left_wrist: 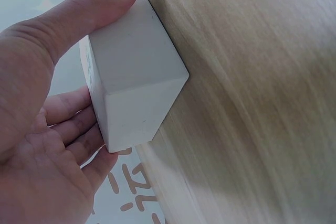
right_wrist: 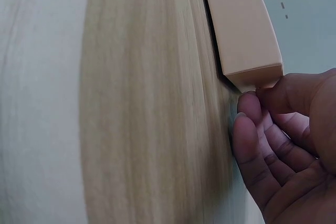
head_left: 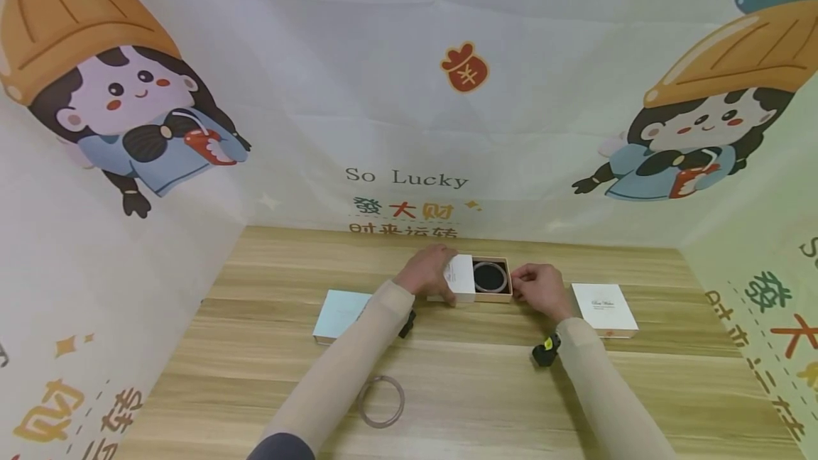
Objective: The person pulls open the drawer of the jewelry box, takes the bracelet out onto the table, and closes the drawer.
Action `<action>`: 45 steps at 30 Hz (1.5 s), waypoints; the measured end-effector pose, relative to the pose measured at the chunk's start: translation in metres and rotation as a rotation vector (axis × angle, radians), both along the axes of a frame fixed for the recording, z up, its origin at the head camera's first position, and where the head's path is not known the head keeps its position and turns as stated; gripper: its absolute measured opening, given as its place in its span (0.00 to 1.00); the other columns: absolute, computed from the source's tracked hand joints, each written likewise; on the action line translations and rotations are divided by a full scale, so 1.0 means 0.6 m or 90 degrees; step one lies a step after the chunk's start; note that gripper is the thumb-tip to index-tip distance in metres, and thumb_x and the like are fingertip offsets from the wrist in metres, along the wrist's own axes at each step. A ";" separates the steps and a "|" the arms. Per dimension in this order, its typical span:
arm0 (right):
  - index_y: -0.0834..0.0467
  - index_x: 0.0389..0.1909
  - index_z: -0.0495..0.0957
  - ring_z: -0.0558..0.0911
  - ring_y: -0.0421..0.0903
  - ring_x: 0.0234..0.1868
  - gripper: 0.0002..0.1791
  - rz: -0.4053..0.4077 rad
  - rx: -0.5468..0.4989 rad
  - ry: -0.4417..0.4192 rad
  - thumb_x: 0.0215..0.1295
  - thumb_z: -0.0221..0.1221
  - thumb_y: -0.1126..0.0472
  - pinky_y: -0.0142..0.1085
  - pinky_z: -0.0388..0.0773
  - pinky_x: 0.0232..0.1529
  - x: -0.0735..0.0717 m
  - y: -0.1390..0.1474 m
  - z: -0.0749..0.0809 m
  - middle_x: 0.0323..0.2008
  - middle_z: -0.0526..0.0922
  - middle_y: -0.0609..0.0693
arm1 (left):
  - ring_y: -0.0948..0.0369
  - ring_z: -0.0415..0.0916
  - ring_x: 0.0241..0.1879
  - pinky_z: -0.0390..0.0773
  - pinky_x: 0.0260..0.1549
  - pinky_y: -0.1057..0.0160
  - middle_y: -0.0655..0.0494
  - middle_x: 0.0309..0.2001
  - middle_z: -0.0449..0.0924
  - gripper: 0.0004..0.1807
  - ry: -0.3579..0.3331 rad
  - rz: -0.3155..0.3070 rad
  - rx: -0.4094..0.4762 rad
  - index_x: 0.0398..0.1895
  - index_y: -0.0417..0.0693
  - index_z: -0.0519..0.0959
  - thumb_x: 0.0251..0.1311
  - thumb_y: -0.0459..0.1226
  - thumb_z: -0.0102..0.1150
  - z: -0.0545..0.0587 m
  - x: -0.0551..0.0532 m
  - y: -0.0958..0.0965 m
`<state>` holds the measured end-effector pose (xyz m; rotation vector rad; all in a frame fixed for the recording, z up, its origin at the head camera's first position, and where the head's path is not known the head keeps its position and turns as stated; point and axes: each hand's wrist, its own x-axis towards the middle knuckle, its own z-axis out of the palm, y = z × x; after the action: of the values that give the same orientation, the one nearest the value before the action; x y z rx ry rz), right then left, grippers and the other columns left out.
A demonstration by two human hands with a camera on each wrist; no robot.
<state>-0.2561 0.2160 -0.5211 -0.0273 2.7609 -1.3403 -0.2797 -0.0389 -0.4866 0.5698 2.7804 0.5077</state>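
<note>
Near the back of the table, a slide-out gift box has its white sleeve (head_left: 461, 279) partly off its tan inner tray (head_left: 495, 298). A bangle (head_left: 505, 278) lies on the black lining of that tray. My left hand (head_left: 429, 272) grips the sleeve, thumb (left_wrist: 105, 11) along the near side and fingers behind. At the tray's right end, my right hand (head_left: 540, 289) pinches with thumb and forefinger; in the right wrist view the fingertips (right_wrist: 249, 103) meet right at the end wall (right_wrist: 254, 76). Whatever lies between these fingertips is hidden.
Another bangle (head_left: 402, 401) lies on the wooden table (head_left: 473, 389) by my left forearm. A light blue box (head_left: 341, 309) stands at left, partly behind that forearm. A white lidded box (head_left: 603, 305) is right of my right hand. Printed cloth (head_left: 409, 126) walls the table's back and sides.
</note>
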 end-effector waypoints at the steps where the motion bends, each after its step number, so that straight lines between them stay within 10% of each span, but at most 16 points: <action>1: 0.68 0.41 0.84 0.84 0.40 0.27 0.09 0.001 0.000 0.000 0.71 0.58 0.67 0.32 0.83 0.30 -0.001 0.001 -0.001 0.32 0.88 0.59 | 0.49 0.63 0.75 0.65 0.75 0.51 0.48 0.76 0.65 0.57 0.000 0.000 -0.001 0.77 0.48 0.65 0.41 0.46 0.86 0.000 0.000 0.000; 45: 0.65 0.47 0.83 0.85 0.38 0.31 0.13 -0.004 -0.005 -0.031 0.73 0.57 0.61 0.31 0.81 0.35 -0.003 0.023 -0.010 0.37 0.89 0.58 | 0.50 0.62 0.76 0.63 0.75 0.52 0.49 0.76 0.65 0.57 -0.003 -0.004 0.001 0.77 0.48 0.64 0.42 0.47 0.85 -0.007 -0.004 -0.004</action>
<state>-0.2582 0.2296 -0.5270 0.0133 2.7178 -1.3361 -0.2822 -0.0410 -0.4907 0.5767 2.7725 0.5104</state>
